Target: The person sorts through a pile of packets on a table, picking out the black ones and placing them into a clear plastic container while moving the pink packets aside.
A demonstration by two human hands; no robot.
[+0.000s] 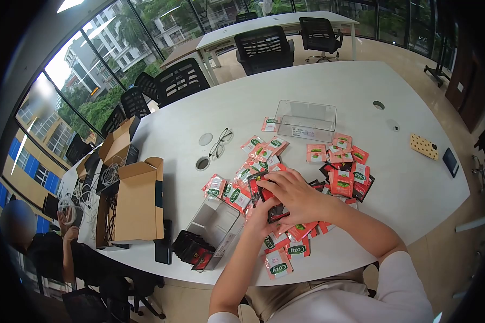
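Note:
My left hand [260, 218] is closed round a small bunch of black-and-red sachets [257, 185] above the middle of the pile. My right hand [292, 195] bends over the same bunch, its fingers on the upper edge and hiding part of it. Under and around both hands lie many pink-and-white Cozy sachets [237, 197]. To the right, more red-and-pink sachets [341, 183] lie over some black ones. Left of my hands, a clear plastic bin [215, 215] holds black sachets [193, 248] at its near end.
A second clear bin [306, 116] stands behind the pile. Eyeglasses [221, 142] lie near a cable hole [202, 163]. Cardboard boxes [140, 202] with cables stand at left, beside a seated person [64, 253]. A yellow phone case [424, 146] and dark phone [450, 162] lie far right.

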